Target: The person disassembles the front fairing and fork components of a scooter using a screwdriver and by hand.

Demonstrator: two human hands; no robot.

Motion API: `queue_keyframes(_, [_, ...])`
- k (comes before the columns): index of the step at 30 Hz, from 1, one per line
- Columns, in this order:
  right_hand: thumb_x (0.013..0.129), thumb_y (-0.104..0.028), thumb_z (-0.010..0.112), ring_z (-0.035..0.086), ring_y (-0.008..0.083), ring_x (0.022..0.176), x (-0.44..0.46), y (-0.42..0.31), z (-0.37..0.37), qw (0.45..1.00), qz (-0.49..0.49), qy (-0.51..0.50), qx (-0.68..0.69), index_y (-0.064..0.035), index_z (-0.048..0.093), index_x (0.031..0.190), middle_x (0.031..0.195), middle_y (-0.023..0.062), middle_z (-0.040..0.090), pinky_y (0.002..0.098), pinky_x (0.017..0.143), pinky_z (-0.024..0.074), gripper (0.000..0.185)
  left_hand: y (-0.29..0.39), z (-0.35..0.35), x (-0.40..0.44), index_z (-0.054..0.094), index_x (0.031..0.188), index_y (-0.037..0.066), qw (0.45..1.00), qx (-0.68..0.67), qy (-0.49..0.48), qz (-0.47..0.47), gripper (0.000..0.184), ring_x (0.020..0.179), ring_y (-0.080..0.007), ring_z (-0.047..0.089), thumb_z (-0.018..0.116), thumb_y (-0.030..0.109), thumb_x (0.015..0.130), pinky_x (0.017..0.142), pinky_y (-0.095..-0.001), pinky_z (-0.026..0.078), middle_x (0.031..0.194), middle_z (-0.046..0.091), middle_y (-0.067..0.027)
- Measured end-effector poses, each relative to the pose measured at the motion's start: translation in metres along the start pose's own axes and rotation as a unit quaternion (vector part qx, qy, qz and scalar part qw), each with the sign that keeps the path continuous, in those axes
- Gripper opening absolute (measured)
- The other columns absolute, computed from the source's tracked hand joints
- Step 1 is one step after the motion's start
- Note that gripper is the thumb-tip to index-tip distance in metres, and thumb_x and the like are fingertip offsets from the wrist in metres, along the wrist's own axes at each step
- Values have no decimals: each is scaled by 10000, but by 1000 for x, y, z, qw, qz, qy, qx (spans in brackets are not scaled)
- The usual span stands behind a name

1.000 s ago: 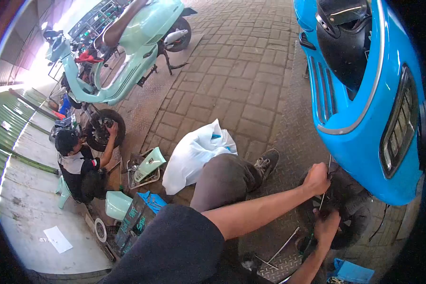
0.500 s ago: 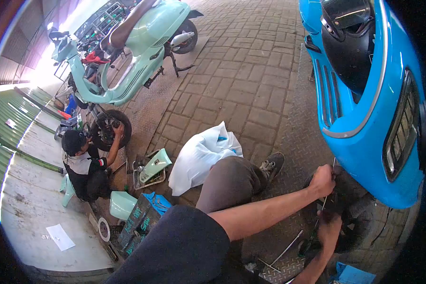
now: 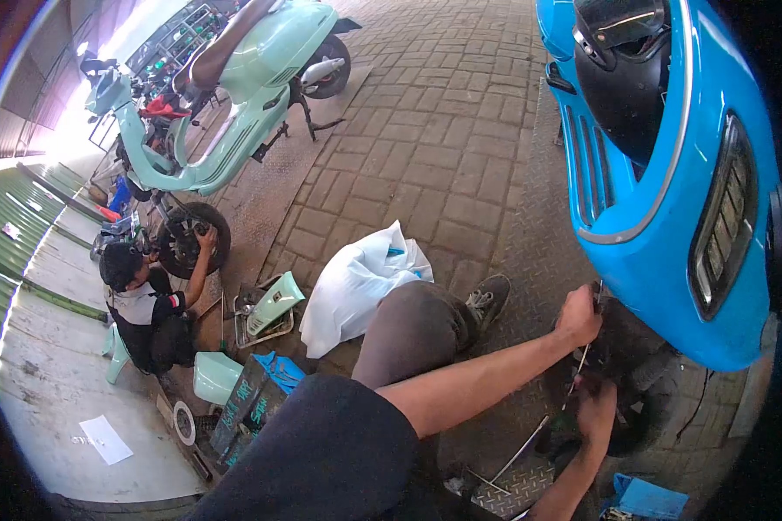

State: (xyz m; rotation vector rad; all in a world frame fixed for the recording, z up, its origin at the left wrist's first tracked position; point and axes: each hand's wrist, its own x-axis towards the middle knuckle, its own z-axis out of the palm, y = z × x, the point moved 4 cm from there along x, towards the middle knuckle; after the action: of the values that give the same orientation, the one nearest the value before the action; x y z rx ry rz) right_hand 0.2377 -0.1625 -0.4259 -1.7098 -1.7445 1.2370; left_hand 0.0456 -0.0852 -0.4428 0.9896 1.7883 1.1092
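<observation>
The left hand (image 3: 579, 316) grasps a thin, straight rod (image 3: 584, 357) by the glossy scooter (image 3: 647, 247). Whether the right hand (image 3: 597, 411) grips is unclear.

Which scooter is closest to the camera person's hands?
The blue scooter on the right: the hands are low by its front. The mint-green scooter stands farther off, with another person at its front wheel.

Passable over paving (image 3: 426, 156) left of the blue scooter (image 3: 643, 239); blocked beneath it by a tyre (image 3: 636, 346), farther left by a white bag (image 3: 352, 295).
</observation>
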Motion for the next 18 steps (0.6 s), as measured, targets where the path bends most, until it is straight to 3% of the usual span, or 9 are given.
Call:
queue_keyframes(3, [838,-103,844,688,294,882,4,23,3,999,28,-25,30,52,693,992,979,183,729,415,835,535,265,5,-1,-1,635,1194,-35,1000,14,3,-28,309,1127,-490,658,614,28,892,917,-544,524,1112,704,-313])
queue_keyframes(6, [863,-122,827,684,294,914,-14,-36,-7,1000,-9,-16,0,45,691,1044,1019,182,729,404,849,531,281,30,-19,-12,618,1216,-20,997,-54,58,-8,327,1143,-471,661,627,46,896,936,-534,526,1137,707,-291])
queue_keyframes(10, [880,-141,813,681,285,918,-6,-17,2,999,-22,-23,-26,39,699,1049,1030,181,728,403,849,529,271,25,-21,-2,597,1239,-28,998,-65,21,4,344,1151,-459,663,651,82,917,968,-521,530,1175,706,-276])
queue_keyframes(12, [884,-153,803,704,305,907,-6,-10,9,999,-41,21,15,35,725,1030,989,188,738,419,853,542,251,22,-19,-3,589,1237,-42,999,-1,41,31,357,1158,-459,654,672,113,927,991,-514,528,1205,697,-272])
queue_keyframes(15, [911,-197,778,740,341,941,-1,3,12,999,-12,-33,10,9,759,1089,1001,200,765,436,880,562,273,38,-30,-9,602,1252,-8,999,52,-8,0,333,1176,-402,654,659,86,937,1013,-506,519,1229,697,-232])
queue_keyframes(18, [895,-227,784,749,386,957,-3,-16,12,999,5,-35,23,-27,788,1074,1001,225,768,437,876,573,269,32,-30,-6,635,1237,-19,995,75,19,55,323,1175,-326,675,632,9,916,987,-464,529,1222,717,-203])
